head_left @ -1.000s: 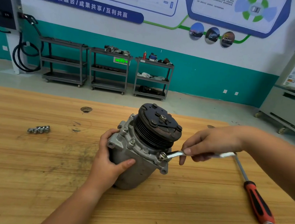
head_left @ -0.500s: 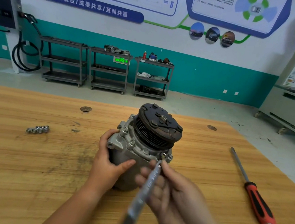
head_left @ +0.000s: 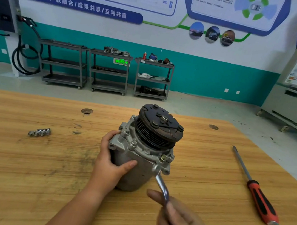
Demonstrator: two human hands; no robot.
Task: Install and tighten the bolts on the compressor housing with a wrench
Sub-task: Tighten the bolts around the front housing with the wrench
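A grey metal compressor (head_left: 137, 174) with a black pulley (head_left: 161, 126) on top stands on the wooden table (head_left: 26, 172). Several bolts sit in its housing flange, one of them a bolt (head_left: 163, 158) at the front right. My left hand (head_left: 112, 163) grips the housing's left side, thumb across the front. My right hand (head_left: 181, 221), blurred, holds a silver wrench (head_left: 162, 185) by its handle. The wrench head lies against the flange just below that front right bolt.
A red and black screwdriver (head_left: 256, 195) lies on the table to the right. A small heap of loose bolts (head_left: 39, 131) lies to the left. Two round holes (head_left: 86, 111) mark the table's far part. Carts stand by the far wall.
My right hand has swung the wrench from the compressor's right side round to the front, then drawn back toward me. The wrench head has dropped just below the front right bolt. My left hand has not moved.
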